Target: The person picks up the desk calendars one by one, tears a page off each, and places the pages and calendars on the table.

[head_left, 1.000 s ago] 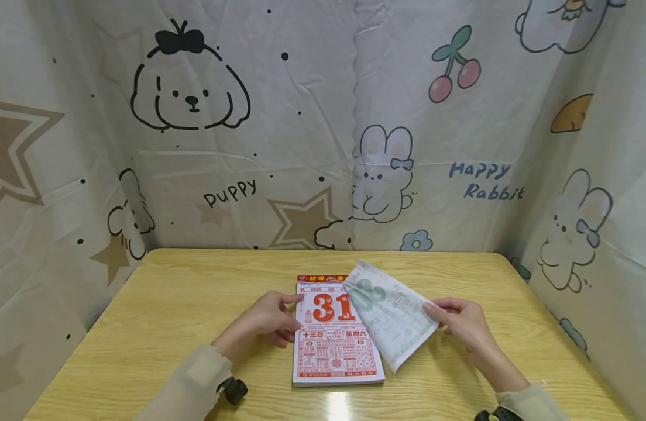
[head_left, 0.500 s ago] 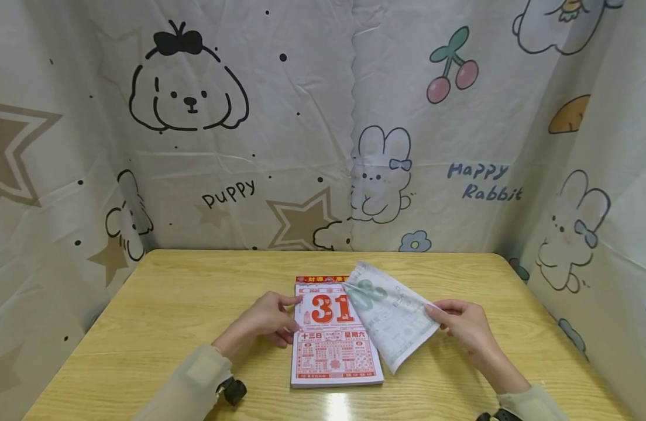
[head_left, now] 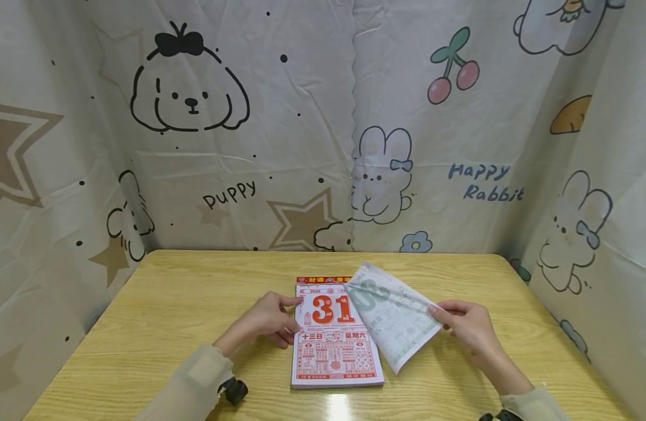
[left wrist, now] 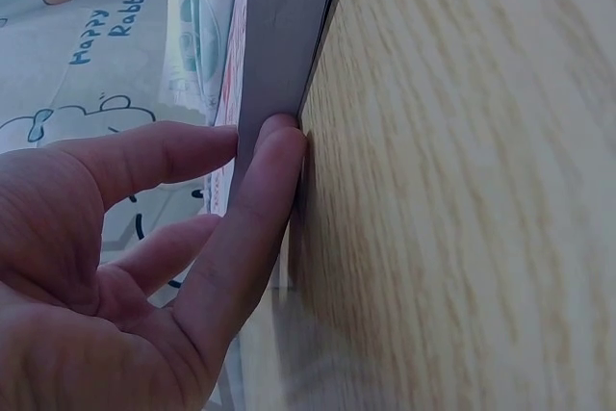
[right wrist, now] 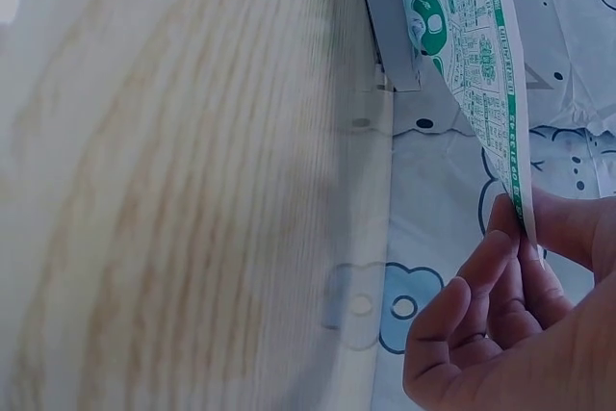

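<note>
A thick tear-off calendar (head_left: 336, 351) lies on the table, its red "31" page facing up. My left hand (head_left: 272, 316) is at the calendar's left side. In the left wrist view its extended fingers (left wrist: 260, 199) touch the pad's side edge, one low beside the tabletop. My right hand (head_left: 466, 324) pinches the lower corner of a thin calendar page (head_left: 391, 316), which is pulled up and out to the right. Faint green print shows through the page's back; the right wrist view shows its green printed face. The page's upper left end still meets the pad near the red header strip (head_left: 323, 280).
A light wood-grain table (head_left: 196, 275) carries the calendar. Cream curtains (head_left: 281, 146) printed with puppies, rabbits and stars enclose the table at the back and both sides. Dark wrist devices (head_left: 233, 390) sit at the sleeves.
The lifted page and my right hand have shifted slightly to the right, and the page has turned a little. My left hand stays at the calendar's left edge.
</note>
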Available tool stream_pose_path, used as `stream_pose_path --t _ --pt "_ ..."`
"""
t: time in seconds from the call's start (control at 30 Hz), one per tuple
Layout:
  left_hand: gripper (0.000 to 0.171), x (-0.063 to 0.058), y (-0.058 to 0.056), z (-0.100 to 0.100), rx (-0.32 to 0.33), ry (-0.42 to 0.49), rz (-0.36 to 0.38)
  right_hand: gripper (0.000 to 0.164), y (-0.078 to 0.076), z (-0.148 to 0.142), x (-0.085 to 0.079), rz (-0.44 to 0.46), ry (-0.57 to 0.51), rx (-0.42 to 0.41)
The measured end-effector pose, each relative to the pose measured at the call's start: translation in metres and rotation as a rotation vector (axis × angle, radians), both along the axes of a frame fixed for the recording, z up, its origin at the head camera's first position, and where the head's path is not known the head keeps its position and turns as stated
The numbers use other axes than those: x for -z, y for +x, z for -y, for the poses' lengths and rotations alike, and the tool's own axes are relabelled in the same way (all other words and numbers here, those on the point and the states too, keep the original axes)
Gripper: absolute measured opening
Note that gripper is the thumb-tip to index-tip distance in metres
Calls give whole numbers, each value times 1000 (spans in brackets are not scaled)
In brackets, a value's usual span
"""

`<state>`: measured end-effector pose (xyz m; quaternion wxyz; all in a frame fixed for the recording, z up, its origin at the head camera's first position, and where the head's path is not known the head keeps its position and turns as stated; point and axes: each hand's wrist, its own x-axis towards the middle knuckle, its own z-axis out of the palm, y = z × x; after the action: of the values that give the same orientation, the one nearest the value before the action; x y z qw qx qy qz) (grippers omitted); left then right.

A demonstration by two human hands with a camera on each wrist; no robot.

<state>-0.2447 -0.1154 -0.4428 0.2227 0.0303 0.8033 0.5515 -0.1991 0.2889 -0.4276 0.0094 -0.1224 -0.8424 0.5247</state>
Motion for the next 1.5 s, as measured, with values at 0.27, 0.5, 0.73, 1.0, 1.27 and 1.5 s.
stream_pose_path --t 0.27,0.5,0.73,1.0,1.27,1.5 --pt "73 0 0 0 0 2 -6 43 -1 -1 0 4 17 17" --pt "72 -1 1 -1 11 -8 -8 44 -1 -4 1 1 32 23" --pt "71 0 1 -2 12 -28 -12 47 -1 -4 6 27 -30 14" --pt "69 0 2 -1 34 -7 -18 54 4 -4 11 154 -97 -153" --pt "69 -1 2 -3 30 -18 -25 51 12 -1 12 265 13 -369" --pt "70 0 3 -2 27 -21 -26 25 15 -2 13 231 15 -396"
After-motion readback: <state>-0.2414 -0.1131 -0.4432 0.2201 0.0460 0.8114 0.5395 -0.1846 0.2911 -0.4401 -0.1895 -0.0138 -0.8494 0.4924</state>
